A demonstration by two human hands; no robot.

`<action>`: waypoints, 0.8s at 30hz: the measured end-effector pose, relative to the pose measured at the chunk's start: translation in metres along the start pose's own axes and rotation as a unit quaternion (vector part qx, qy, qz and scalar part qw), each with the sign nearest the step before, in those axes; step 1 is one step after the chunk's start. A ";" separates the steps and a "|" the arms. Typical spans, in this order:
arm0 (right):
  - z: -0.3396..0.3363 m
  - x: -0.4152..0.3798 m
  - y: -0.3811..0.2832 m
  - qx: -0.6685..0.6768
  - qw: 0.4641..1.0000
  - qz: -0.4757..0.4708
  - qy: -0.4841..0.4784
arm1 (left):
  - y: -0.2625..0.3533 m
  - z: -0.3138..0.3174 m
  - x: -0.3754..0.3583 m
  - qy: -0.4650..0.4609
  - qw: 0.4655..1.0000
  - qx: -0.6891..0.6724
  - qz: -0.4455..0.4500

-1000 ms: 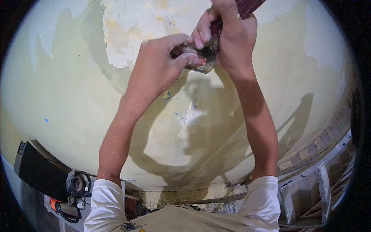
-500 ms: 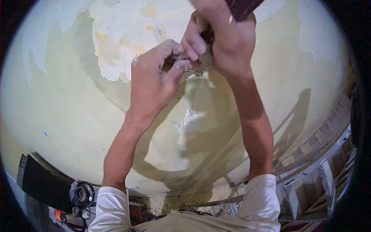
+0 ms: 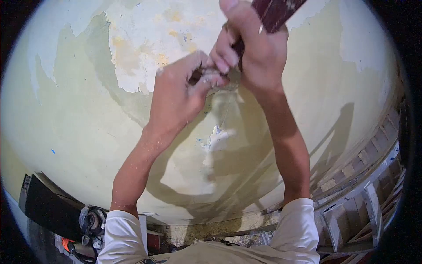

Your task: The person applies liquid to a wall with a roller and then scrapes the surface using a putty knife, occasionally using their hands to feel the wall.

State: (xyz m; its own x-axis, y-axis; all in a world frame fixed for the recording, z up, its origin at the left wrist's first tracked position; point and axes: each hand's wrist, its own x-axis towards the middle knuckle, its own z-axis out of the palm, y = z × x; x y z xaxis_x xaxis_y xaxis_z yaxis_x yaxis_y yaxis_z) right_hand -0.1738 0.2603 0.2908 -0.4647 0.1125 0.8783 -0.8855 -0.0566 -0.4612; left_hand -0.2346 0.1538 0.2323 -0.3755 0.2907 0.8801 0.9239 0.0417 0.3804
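My right hand is closed around the dark red handle of a tool, which slants up and out of the top of the view. The working end of this tool is hidden behind my fingers, close to the wall. My left hand is closed beside it, thumb and fingers pinched together with dust on them. Whatever those fingers hold is hidden. Both hands meet in front of a wall of pale green paint. A large patch of paint has come off, leaving a white, yellow-stained area.
A smaller chipped spot shows below my hands. At lower left stand a black panel, a coiled cable and an orange item. A wooden ladder-like frame lies at lower right, along the wall's foot.
My left hand has shifted slightly to the right and down. The tool's handle has tipped a little lower, showing more of it. Both hands keep their grip.
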 end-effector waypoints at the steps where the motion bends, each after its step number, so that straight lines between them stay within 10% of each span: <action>1: 0.001 -0.005 0.001 -0.013 1.000 0.014 0.009 | 0.000 0.000 -0.006 0.010 0.999 0.029 0.026; 15: 0.001 0.002 -0.009 -0.021 0.991 0.043 -0.122 | 0.005 0.001 -0.006 0.053 0.997 0.032 0.053; 18: 0.019 -0.005 0.008 -0.204 0.968 -0.088 0.117 | -0.001 -0.001 -0.012 0.047 0.994 0.051 0.082; 21: 0.011 -0.002 -0.015 -0.089 0.993 0.071 -0.016 | 0.000 -0.003 -0.004 0.057 0.997 0.034 0.049; 24: 0.006 -0.008 0.009 -0.112 0.989 -0.083 -0.048 | 0.001 -0.005 -0.012 0.042 0.991 0.119 0.044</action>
State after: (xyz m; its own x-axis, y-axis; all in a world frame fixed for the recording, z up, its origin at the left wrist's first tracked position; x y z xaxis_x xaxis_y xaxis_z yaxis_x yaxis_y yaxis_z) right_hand -0.1783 0.2530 0.2799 -0.3196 0.0060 0.9475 -0.9322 0.1774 -0.3156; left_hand -0.2290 0.1456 0.2235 -0.2875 0.2232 0.9314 0.9412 0.2462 0.2315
